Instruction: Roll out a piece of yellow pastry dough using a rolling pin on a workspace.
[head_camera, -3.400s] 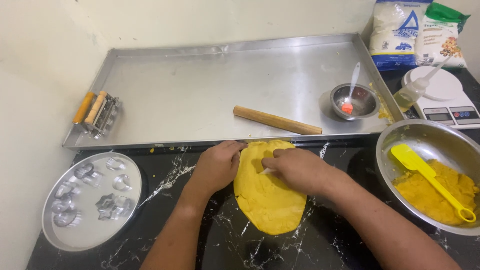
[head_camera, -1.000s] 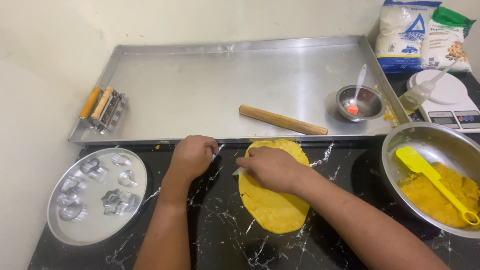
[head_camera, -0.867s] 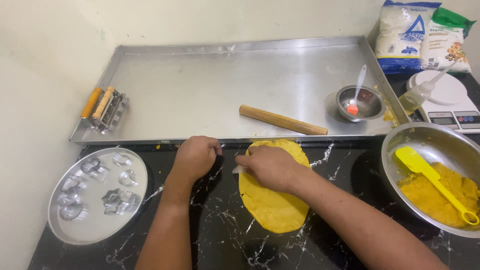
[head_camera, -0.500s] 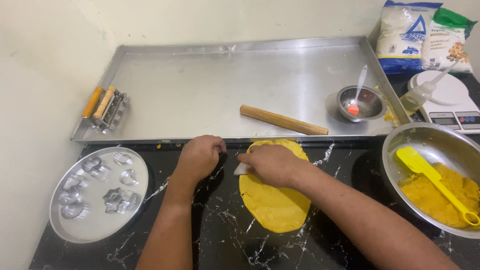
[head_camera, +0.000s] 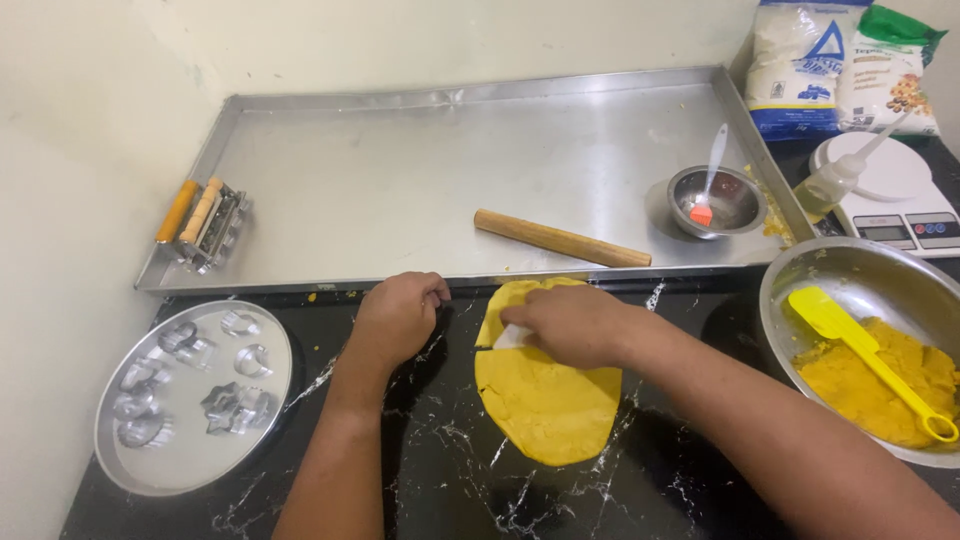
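A flattened yellow dough sheet (head_camera: 548, 390) is laid on the black marble counter (head_camera: 440, 470), just near of the large steel tray (head_camera: 400, 170). The right hand (head_camera: 570, 325) is pressed on the sheet's far left part, with a small white scraper (head_camera: 512, 337) pinched between its fingers. The left hand (head_camera: 397, 318) is curled into a loose fist on the counter, just left of the sheet, with nothing held. A wooden rolling pin (head_camera: 560, 238) is placed on the tray. A plate of metal cutters (head_camera: 195, 395) is positioned at near left, and a steel bowl (head_camera: 860, 270) of dough with a yellow spatula (head_camera: 868, 360) at right.
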